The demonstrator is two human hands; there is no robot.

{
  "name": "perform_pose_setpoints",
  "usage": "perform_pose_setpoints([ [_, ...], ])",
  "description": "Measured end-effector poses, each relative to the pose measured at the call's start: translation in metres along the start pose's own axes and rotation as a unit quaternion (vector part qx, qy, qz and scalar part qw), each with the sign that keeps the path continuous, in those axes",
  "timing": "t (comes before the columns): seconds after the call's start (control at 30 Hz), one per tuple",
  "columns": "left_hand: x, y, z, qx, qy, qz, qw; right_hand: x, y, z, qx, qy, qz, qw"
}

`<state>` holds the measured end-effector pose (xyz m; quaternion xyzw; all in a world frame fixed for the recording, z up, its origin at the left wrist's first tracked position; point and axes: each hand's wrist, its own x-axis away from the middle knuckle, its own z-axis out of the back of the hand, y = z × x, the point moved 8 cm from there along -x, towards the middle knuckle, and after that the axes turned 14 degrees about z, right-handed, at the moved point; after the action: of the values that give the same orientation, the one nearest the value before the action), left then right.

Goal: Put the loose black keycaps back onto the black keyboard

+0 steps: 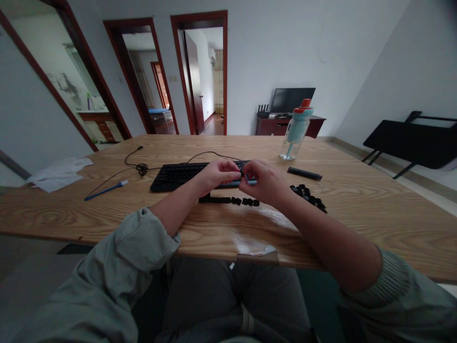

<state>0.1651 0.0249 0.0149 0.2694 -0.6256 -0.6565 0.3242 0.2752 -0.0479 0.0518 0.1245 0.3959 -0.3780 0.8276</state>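
Observation:
My left hand [222, 173] and my right hand [263, 181] meet above the right part of a black keyboard [174, 176]. Both are closed, fingertips pinched around a small black keycap [242, 174], mostly covered by the fingers. Beneath my right hand, a stretch of the keyboard shows bluish grey; its details are hidden. In front of the keyboard lies a row of loose black keycaps [219, 200], some touching, some apart. Right of my right hand is a heap of more black keycaps [309, 197].
A black bar [304, 173] lies behind the heap. Farther back stands a clear water bottle [294, 131] with a red and teal lid. On the left are a coiled cable [142, 168], a blue brush [106, 190] and white paper [60, 174]. The wooden table [374, 219] has a damaged front edge.

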Motion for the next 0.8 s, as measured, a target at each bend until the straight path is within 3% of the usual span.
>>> perform_pose_setpoints([
  [0.17, 0.001, 0.003, -0.004, -0.019, -0.017, -0.011, 1.0, 0.002, 0.001, -0.006, -0.001, -0.023, -0.011, 1.0],
  [0.27, 0.001, 0.006, 0.008, -0.051, 0.006, -0.028, 0.998, 0.004, 0.003, -0.007, -0.007, -0.031, -0.014, 0.999],
  [0.4, 0.005, 0.011, 0.059, -0.182, 0.117, -0.051, 0.975, 0.008, 0.013, -0.003, -0.04, -0.025, -0.033, 0.998],
  [0.53, 0.014, 0.01, 0.115, -0.351, 0.239, -0.036, 0.905, 0.011, 0.021, -0.002, -0.065, -0.055, -0.045, 0.995],
  [0.63, 0.016, 0.001, 0.125, -0.421, 0.227, -0.012, 0.878, 0.012, 0.02, -0.007, -0.072, -0.094, -0.04, 0.992],
  [0.8, 0.013, -0.011, 0.107, -0.487, 0.164, 0.005, 0.858, 0.015, 0.02, -0.015, -0.082, -0.144, -0.041, 0.985],
])
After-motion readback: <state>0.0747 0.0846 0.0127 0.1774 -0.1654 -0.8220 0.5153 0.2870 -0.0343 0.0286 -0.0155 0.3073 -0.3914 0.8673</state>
